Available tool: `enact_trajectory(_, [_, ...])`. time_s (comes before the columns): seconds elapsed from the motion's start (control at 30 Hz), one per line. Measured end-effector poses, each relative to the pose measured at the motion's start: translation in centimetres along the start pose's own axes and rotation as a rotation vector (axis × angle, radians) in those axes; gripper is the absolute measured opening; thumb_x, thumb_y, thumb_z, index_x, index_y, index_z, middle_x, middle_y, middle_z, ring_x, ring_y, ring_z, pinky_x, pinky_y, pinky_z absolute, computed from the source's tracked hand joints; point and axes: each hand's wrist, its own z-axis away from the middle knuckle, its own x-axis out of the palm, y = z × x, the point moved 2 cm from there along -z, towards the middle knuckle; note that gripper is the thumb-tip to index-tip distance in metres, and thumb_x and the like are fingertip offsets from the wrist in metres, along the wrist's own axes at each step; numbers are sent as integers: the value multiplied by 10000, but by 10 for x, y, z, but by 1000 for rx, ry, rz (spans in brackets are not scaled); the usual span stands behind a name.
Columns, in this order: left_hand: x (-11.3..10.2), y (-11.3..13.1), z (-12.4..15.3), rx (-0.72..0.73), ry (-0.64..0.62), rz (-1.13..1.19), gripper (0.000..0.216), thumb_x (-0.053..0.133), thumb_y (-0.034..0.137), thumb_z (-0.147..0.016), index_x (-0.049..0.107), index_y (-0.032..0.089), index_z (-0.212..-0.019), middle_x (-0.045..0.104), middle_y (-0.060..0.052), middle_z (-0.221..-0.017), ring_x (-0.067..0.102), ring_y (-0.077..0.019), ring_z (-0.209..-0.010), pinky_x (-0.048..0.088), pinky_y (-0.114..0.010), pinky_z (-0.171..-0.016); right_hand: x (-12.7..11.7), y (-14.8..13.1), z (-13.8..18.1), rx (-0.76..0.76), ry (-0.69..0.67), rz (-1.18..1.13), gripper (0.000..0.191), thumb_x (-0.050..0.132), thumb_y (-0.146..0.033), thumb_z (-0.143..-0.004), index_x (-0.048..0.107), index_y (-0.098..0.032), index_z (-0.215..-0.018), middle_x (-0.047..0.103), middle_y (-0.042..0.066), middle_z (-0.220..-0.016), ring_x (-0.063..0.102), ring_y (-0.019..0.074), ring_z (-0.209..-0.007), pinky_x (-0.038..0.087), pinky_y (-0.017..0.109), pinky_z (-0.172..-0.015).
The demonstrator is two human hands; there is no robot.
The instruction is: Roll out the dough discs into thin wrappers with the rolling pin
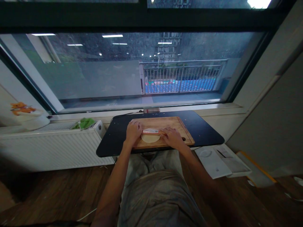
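Observation:
A flat pale disc of dough point(150, 138) lies on a wooden cutting board point(183, 130) on a small black table point(203, 129). A rolling pin point(151, 131) rests across the dough's far edge. My left hand point(133, 131) presses on the pin's left end, fingers curled over it. My right hand point(172, 137) lies on the pin's right end, fingers stretched flat over it.
A white radiator point(47, 148) stands to the left with a green cloth point(84, 123) on top. White paper sheets and flat boxes point(220, 159) lie on the wooden floor at the right. A big window point(142, 69) is straight ahead. My lap is under the table's near edge.

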Motion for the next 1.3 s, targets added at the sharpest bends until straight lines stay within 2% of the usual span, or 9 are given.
enact_trajectory(0.1, [11,-5,3,28,-108,-60,454,367,253,-1111,805,184,-1207,778,-181,-1358,595,-346,-1458,431,-549,-1285,-3,-5,-4,46,52,40,366,554,-456,-1156,814,-261,-1322,794,117,-1360,664,299,-1342,421,452,-1226])
enact_trajectory(0.23, [12,-6,6,52,-115,-108,525,341,297,-1132,686,194,-1515,651,-170,-1622,409,-379,-1653,371,-633,-1322,2,-13,-19,114,132,145,478,391,-412,-1201,829,-222,-1197,797,146,-1325,663,330,-1323,286,580,-1316])
enact_trajectory(0.33, [10,-3,3,60,-99,-115,582,316,338,-1144,588,201,-1640,573,-170,-1709,339,-393,-1700,323,-668,-1343,10,-13,-30,132,78,208,466,361,-331,-1189,803,-182,-1212,797,180,-1270,692,334,-1245,392,534,-1231])
enact_trajectory(0.43, [9,1,-3,33,-104,-103,598,293,339,-1143,595,206,-1642,584,-166,-1702,355,-402,-1695,327,-675,-1338,15,-4,-41,148,79,239,430,375,-312,-1178,781,-175,-1211,787,184,-1269,696,315,-1218,469,446,-1122])
enact_trajectory(0.5, [8,3,-7,3,-104,-93,596,304,338,-1138,593,223,-1646,598,-153,-1694,381,-392,-1683,351,-657,-1330,17,4,-50,145,90,251,408,384,-302,-1176,766,-175,-1238,780,176,-1297,684,295,-1243,471,415,-1116])
enact_trajectory(0.6, [8,5,-12,-11,-95,-87,601,317,352,-1136,564,230,-1670,594,-144,-1701,390,-381,-1679,368,-642,-1324,19,14,-67,85,23,260,364,426,-247,-1156,747,-167,-1307,770,169,-1361,653,269,-1309,451,388,-1149])
enact_trajectory(0.83, [11,4,-14,-14,-129,-88,609,298,372,-1143,564,197,-1662,583,-183,-1702,380,-395,-1681,385,-675,-1297,19,23,-102,48,-69,270,364,497,-186,-1114,741,-106,-1372,736,207,-1447,642,305,-1357,458,422,-1173])
enact_trajectory(1.03, [12,3,-16,-13,-143,-88,608,312,344,-1133,571,186,-1660,583,-185,-1701,393,-406,-1674,387,-678,-1298,23,19,-72,22,-53,264,362,480,-170,-1107,762,-117,-1328,753,208,-1397,642,294,-1349,464,402,-1179])
enact_trajectory(1.3, [12,3,-13,-8,-202,-89,580,290,348,-1154,617,186,-1605,640,-182,-1636,384,-413,-1669,381,-667,-1310,22,-9,-20,200,81,206,430,410,-333,-1171,729,-113,-1356,737,249,-1334,631,351,-1329,470,472,-1160])
